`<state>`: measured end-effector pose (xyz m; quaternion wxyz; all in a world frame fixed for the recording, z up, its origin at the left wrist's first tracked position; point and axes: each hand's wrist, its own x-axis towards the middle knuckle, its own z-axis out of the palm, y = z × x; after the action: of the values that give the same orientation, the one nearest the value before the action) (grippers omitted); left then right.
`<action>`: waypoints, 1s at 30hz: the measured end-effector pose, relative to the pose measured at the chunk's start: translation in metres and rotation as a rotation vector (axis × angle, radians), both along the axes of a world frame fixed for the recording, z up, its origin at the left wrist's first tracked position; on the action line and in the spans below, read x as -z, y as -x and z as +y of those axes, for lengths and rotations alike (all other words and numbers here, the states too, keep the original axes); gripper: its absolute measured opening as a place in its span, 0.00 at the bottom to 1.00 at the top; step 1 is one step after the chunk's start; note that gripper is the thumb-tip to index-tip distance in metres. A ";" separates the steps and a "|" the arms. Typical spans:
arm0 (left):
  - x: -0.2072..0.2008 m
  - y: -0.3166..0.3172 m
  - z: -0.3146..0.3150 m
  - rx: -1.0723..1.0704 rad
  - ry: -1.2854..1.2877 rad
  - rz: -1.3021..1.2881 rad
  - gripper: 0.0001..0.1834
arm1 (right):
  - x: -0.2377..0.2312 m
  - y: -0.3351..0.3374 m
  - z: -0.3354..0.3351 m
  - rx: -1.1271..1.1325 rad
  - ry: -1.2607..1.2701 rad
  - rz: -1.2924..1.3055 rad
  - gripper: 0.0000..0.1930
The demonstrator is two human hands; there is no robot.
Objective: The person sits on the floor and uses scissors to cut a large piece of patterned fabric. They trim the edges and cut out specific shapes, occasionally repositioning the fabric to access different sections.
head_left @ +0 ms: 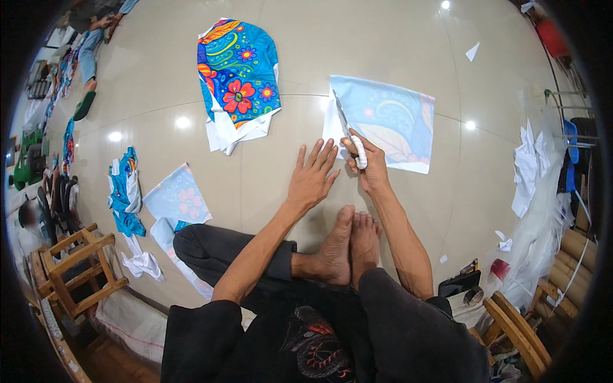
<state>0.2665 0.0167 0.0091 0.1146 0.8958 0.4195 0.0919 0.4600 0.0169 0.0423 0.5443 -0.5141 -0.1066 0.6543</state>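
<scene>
My right hand [370, 163] is closed around the white-wrapped handle of a pair of scissors [341, 113]. The blades point away from me and lie over the left edge of a pale blue fabric piece [399, 124], whose faded floral print seems to be its reverse side. My left hand [311, 173] rests flat on the floor with its fingers spread, just left of the scissors and near the fabric's lower left corner. Whether the blades are apart on the cloth is hard to make out. Farther left lies a stack of bright blue floral fabric pieces [246, 70] with white edges.
More printed fabric [182, 196] lies beside my left knee, next to a crumpled blue piece [126, 191]. White scraps [529, 167] and clear plastic sheeting are at the right. A wooden stool [80, 268] stands at the left. Another person's leg [88, 83] shows at the upper left.
</scene>
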 end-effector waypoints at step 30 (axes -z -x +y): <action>0.000 0.001 0.000 0.014 -0.012 -0.063 0.33 | 0.001 0.026 0.035 0.113 0.007 -0.021 0.27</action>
<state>0.2655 0.0165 0.0096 0.1231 0.8961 0.4086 0.1220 0.4340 0.0520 0.0413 0.5774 -0.5279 -0.0811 0.6176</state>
